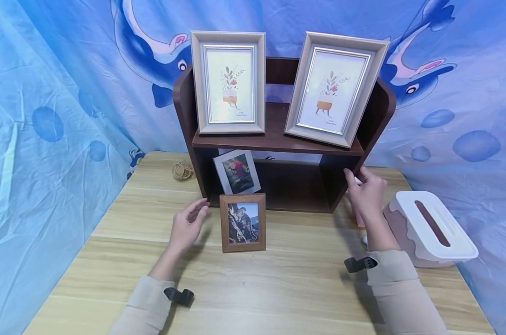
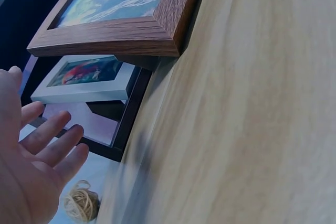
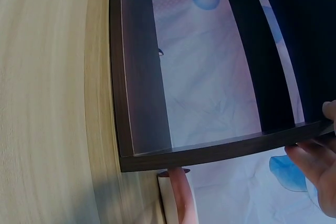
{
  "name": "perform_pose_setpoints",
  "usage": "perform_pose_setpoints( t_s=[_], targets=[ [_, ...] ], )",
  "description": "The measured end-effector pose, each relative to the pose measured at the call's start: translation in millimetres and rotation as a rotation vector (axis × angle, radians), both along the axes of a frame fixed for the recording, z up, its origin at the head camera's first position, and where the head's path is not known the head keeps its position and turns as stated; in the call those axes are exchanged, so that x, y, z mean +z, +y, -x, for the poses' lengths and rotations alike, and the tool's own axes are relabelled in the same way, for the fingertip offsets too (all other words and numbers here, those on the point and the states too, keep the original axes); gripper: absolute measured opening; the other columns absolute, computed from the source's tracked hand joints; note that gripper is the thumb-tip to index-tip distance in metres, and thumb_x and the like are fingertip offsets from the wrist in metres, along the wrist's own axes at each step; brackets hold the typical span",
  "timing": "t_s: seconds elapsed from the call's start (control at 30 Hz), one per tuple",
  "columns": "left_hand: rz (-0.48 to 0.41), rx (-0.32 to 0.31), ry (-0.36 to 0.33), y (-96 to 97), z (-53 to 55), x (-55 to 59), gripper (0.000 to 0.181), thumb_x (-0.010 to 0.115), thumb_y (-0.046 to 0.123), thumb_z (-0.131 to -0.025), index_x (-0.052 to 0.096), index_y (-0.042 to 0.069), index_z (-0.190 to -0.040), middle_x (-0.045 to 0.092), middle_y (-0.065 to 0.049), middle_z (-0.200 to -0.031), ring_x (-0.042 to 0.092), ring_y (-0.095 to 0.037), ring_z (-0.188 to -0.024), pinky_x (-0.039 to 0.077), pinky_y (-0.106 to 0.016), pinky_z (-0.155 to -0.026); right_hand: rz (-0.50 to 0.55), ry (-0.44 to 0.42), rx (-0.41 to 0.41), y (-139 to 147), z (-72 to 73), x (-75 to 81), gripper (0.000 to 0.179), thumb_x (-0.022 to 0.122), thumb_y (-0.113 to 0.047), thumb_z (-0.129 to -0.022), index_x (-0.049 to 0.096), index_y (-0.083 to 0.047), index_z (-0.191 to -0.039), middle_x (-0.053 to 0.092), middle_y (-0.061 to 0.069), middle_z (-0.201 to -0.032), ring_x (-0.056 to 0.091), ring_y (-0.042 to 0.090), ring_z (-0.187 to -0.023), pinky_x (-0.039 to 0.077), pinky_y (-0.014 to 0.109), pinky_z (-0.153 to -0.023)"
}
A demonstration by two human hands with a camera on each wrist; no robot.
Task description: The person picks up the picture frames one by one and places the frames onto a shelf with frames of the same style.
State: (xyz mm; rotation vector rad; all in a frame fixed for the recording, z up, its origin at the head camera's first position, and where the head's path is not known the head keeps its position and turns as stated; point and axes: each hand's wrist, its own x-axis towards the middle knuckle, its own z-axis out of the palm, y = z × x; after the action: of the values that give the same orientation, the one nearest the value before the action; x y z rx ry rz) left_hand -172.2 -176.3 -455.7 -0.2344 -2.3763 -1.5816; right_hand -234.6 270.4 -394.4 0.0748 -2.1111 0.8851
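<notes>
A dark brown two-tier shelf [image 1: 294, 186] stands on the wooden table. My right hand [image 1: 367, 191] pinches the edge of its right side panel, thumb on one face and fingers on the other; the right wrist view shows the same hand [image 3: 317, 166] at that panel. By the shelf's lower left corner is my left hand [image 1: 188, 224], holding nothing; its fingers [image 2: 55, 145] are spread and loosely bent in the left wrist view. A brown-framed picture [image 1: 243, 246] stands in front of the shelf. Behind it, a white-framed parrot picture [image 1: 251, 186] leans tilted inside the lower tier.
Two large beige frames [image 1: 229, 128] stand on the upper tier, the right one tilted. A tissue box [image 1: 458, 242] sits at the right, near a partly hidden pink object [image 1: 359, 218]. A ball of twine [image 1: 182, 170] lies left of the shelf. Blue dolphin-print fabric hangs behind.
</notes>
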Motion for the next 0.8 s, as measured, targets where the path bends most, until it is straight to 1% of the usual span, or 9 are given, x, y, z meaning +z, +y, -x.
perform_pose_setpoints(
  t_s=[0.1, 0.17, 0.33, 0.37, 0.4, 0.5, 0.57, 0.7, 0.8],
  targets=[
    [0.004, -0.033, -0.021, 4.2, -6.1, 9.6, 0.036, 0.058, 0.007, -0.103, 0.057, -0.011, -0.133, 0.065, -0.029, -0.125, 0.067, -0.043, -0.11, 0.051, -0.019, -0.095, 0.021, -0.023, 0.012, -1.0, -0.9, 0.8, 0.015, 0.074, -0.014, -0.093, 0.077, 0.001, -0.091, 0.075, 0.017, -0.081, 0.056, -0.014, -0.067, 0.038, 0.003, -0.06],
    [0.0, -0.062, -0.029, 4.7, -4.9, 5.1, 0.037, 0.059, 0.006, -0.102, 0.056, -0.012, -0.134, 0.064, -0.03, -0.126, 0.066, -0.044, -0.11, 0.052, -0.022, -0.096, 0.036, -0.026, 0.025, -1.4, -1.3, 0.7, 0.014, 0.073, -0.012, -0.093, 0.077, 0.001, -0.093, 0.075, 0.018, -0.082, 0.051, -0.022, -0.068, 0.039, 0.001, -0.061],
    [-0.026, -0.146, -0.06, 4.1, 4.8, -19.6, 0.043, 0.063, 0.007, -0.1, 0.053, -0.01, -0.139, 0.064, -0.029, -0.127, 0.066, -0.042, -0.111, 0.056, -0.029, -0.094, 0.053, -0.015, 0.037, -1.4, -1.3, -0.4, 0.013, 0.071, -0.01, -0.093, 0.077, 0.002, -0.094, 0.075, 0.018, -0.082, 0.051, -0.02, -0.067, 0.039, 0.001, -0.06],
    [-0.038, -0.159, -0.078, 3.9, 7.1, -24.8, 0.045, 0.063, 0.008, -0.1, 0.052, -0.009, -0.14, 0.063, -0.029, -0.128, 0.066, -0.041, -0.112, 0.056, -0.029, -0.093, 0.051, -0.014, 0.037, -1.0, -1.3, -0.5, 0.013, 0.071, -0.01, -0.093, 0.077, 0.003, -0.095, 0.075, 0.018, -0.082, 0.051, -0.02, -0.067, 0.039, 0.001, -0.06],
    [-0.057, -0.177, -0.098, 4.3, 8.0, -27.2, 0.046, 0.064, 0.009, -0.099, 0.051, -0.008, -0.141, 0.063, -0.029, -0.128, 0.066, -0.041, -0.113, 0.057, -0.029, -0.092, 0.05, -0.013, 0.037, -0.6, -1.1, -0.8, 0.013, 0.071, -0.009, -0.093, 0.076, 0.003, -0.095, 0.075, 0.019, -0.082, 0.051, -0.021, -0.068, 0.038, 0.001, -0.061],
    [-0.099, -0.217, -0.157, 6.5, 8.9, -30.4, 0.052, 0.068, 0.01, -0.097, 0.049, -0.007, -0.143, 0.062, -0.03, -0.13, 0.065, -0.042, -0.113, 0.058, -0.028, -0.089, 0.052, -0.01, 0.041, 0.3, -0.3, -1.8, 0.013, 0.071, -0.007, -0.093, 0.076, 0.004, -0.095, 0.075, 0.02, -0.085, 0.051, -0.024, -0.073, 0.04, 0.0, -0.062],
    [-0.116, -0.225, -0.206, 8.4, 9.3, -30.6, 0.056, 0.071, 0.012, -0.095, 0.049, -0.005, -0.144, 0.062, -0.028, -0.13, 0.065, -0.041, -0.114, 0.058, -0.03, -0.09, 0.051, -0.013, 0.038, 0.3, -0.1, -1.8, 0.013, 0.071, -0.007, -0.093, 0.075, 0.005, -0.096, 0.075, 0.02, -0.087, 0.05, -0.027, -0.076, 0.04, 0.0, -0.063],
    [-0.093, -0.207, -0.292, 12.8, 9.1, -29.2, 0.062, 0.076, 0.014, -0.09, 0.049, -0.004, -0.144, 0.065, -0.024, -0.126, 0.068, -0.036, -0.11, 0.057, -0.035, -0.094, 0.066, -0.03, 0.03, -1.0, -0.3, -1.3, 0.014, 0.072, -0.007, -0.093, 0.075, 0.005, -0.097, 0.075, 0.021, -0.088, 0.05, -0.028, -0.076, 0.04, -0.001, -0.064],
    [-0.074, -0.182, -0.33, 16.1, 9.2, -30.5, 0.054, 0.08, 0.014, -0.087, 0.059, -0.004, -0.134, 0.071, -0.018, -0.113, 0.071, -0.028, -0.1, 0.058, -0.033, -0.09, 0.074, -0.036, 0.021, -2.3, -0.2, -1.3, 0.013, 0.072, -0.008, -0.092, 0.075, 0.004, -0.097, 0.075, 0.02, -0.089, 0.051, -0.026, -0.075, 0.04, 0.001, -0.064]
  ],
)
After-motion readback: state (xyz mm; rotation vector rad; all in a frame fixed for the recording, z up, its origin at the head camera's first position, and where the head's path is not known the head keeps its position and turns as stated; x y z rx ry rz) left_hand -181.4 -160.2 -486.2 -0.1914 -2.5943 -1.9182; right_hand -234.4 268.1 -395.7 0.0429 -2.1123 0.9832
